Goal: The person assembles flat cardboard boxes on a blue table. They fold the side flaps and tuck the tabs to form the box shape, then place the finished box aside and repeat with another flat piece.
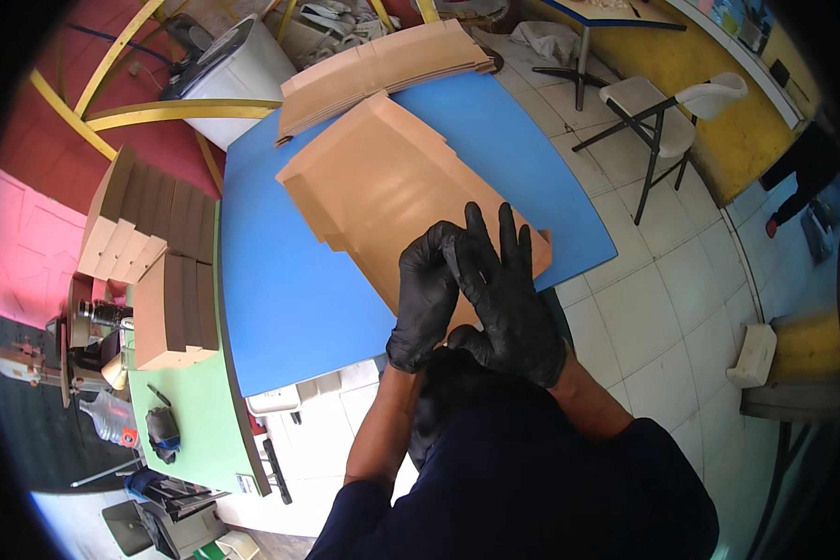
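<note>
Both my hands wear black gloves and are raised together over the near edge of the blue table (pixel 280 289). My left hand (pixel 427 294) is closed, its fingers pinching the glove at a finger of my right hand (pixel 515 317). That right hand has its other fingers spread upward and seems to hold nothing. Just beyond and below them lies an unfolded brown cardboard box blank (pixel 373 187), with notched edges and creased flaps. At the table's far edge rests a stack of flat cardboard blanks (pixel 383 79).
Folded cardboard boxes (pixel 154 215) are piled on a green table (pixel 196 420) at the left, near a dark cloth bundle (pixel 163 435). A white folding chair (pixel 653 121) stands on the tiled floor at the right. Yellow metal bars (pixel 182 114) cross behind the blue table.
</note>
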`<state>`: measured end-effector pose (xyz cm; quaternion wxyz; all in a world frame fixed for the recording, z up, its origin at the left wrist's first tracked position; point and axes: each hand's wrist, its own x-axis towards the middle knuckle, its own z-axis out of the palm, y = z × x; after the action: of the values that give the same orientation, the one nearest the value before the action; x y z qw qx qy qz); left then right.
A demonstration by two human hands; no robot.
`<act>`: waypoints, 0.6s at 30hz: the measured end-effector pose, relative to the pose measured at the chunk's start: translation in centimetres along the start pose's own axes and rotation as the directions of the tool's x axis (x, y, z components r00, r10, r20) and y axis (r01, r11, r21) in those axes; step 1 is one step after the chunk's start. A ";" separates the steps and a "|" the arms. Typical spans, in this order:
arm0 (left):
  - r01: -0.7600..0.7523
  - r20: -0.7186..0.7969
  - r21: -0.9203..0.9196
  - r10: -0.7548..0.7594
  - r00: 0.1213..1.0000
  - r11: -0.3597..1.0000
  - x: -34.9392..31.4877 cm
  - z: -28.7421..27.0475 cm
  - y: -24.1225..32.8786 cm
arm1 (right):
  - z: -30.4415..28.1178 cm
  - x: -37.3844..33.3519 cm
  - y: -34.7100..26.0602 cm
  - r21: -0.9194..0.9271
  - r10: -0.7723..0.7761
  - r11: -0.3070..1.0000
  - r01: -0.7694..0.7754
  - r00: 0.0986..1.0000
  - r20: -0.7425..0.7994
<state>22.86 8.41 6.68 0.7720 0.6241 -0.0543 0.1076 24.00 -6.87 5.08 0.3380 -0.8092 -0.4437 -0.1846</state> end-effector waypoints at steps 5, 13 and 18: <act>-0.153 0.003 -0.083 0.154 0.988 0.985 -0.3 -0.4 0.0 | 0.8 0.9 -1.3 0.199 -0.012 0.979 0.034 0.994 -0.110; 0.093 0.156 -0.106 -0.076 0.985 0.990 -2.2 -0.6 2.0 | 0.6 1.4 -2.1 0.426 0.069 0.905 -0.004 0.988 -0.137; 0.060 -0.081 0.207 -0.044 0.996 0.976 -1.5 -1.8 3.1 | -0.1 2.8 -1.8 0.042 0.119 0.992 -0.118 0.992 -0.038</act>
<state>20.63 10.63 8.93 0.7060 0.6986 0.0028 0.1161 24.00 -4.64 7.52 0.3730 -0.8235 -0.3915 -0.1716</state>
